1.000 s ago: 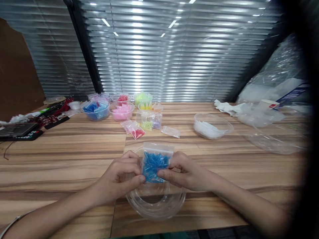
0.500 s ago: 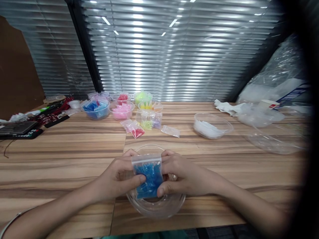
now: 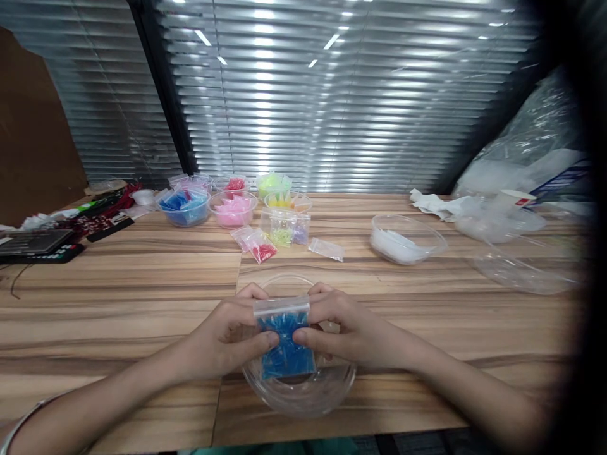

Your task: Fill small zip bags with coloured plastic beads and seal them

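A small clear zip bag of blue pieces (image 3: 287,361) is held upright between both hands, its white zip strip at the top. My left hand (image 3: 234,335) grips its left side, the thumb on the front and the fingers behind. On the right side, my right hand (image 3: 339,328) holds it the same way, with its thumb pressed on the front near the other thumb. Below and behind the bag is a round clear plastic bowl (image 3: 308,401) on the wooden table. The fingertips behind the bag are hidden.
Bowls of blue bags (image 3: 184,212), pink bags (image 3: 233,212) and green bags (image 3: 274,184) stand at the back. Nearer lie a red-bead bag (image 3: 263,253) and a flat clear bag (image 3: 326,249). A bowl of white bags (image 3: 403,243) is right, a black keyboard (image 3: 61,253) left.
My right thumb has moved up and inward on the bag's front, closer to my left thumb. The bag still hangs over the bowl.
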The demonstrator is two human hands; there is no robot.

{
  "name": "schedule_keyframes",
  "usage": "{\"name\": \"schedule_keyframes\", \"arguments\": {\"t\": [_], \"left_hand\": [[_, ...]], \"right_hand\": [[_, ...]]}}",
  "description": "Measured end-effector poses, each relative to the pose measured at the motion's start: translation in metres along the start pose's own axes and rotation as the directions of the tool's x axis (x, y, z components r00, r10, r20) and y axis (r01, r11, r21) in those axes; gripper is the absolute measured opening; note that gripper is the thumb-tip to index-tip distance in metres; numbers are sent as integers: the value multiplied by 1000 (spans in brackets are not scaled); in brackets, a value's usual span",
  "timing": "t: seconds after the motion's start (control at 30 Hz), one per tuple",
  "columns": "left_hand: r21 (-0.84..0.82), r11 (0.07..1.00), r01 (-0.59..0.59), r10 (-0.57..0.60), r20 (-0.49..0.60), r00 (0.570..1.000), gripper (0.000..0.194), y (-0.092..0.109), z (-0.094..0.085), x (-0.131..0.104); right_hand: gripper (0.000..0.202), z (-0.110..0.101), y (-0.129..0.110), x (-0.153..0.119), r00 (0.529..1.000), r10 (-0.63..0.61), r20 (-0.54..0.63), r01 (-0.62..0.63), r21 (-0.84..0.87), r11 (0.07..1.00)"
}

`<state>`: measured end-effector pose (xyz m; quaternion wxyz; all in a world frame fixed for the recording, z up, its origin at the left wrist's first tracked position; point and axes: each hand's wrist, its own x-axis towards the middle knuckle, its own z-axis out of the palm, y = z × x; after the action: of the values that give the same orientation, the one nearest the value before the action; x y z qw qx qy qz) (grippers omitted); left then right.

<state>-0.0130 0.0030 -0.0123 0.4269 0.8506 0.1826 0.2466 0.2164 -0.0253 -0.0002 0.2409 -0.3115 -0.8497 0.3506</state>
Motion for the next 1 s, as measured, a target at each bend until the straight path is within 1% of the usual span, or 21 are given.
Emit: {"name": "schedule_keyframes", "arguments": {"t": [0.1, 0.27, 0.4, 0.5, 0.57, 0.67, 0.8, 0.87, 1.0], "left_hand": [[13, 1000, -10, 10, -9, 1000, 21, -1, 1, 0], [42, 999, 10, -8, -48, 999, 23, -3, 4, -1], [27, 1000, 10, -9, -37, 999, 18, -4, 4, -1], [13, 1000, 3, -3, -22, 1000, 15, -3, 3, 0], [-21, 1000, -2, 1, -16, 1000, 14, -2, 1, 0], [-115, 993, -8, 8, 0, 1000, 10, -6, -2, -2], [-156, 988, -13, 13, 1, 1000, 6, -14, -5, -5], [-188, 982, 1, -2, -3, 1000, 6, -16, -5, -6], [-313, 950, 4, -11, -20, 1000, 10, -13, -2, -4]], "right_hand": [[42, -1, -1, 0, 1000, 8, 2, -8, 29, 1000], [44, 0, 0, -1, 998, -8, -63, 11, 52, 999], [43, 1, 1, -2, 998, 53, -43, -48, 116, 992], [44, 3, 2, -3, 993, 100, -62, -91, 132, 987], [43, 4, 4, -3, 990, 115, -77, -102, 157, 982], [44, 7, 5, -3, 986, 138, -98, -117, 194, 974], [47, 7, 7, -3, 980, 121, -160, -101, 133, 986], [46, 6, 8, -3, 981, 119, -154, -98, 136, 986], [46, 3, 9, -4, 991, 96, -97, -70, 245, 967]]}}
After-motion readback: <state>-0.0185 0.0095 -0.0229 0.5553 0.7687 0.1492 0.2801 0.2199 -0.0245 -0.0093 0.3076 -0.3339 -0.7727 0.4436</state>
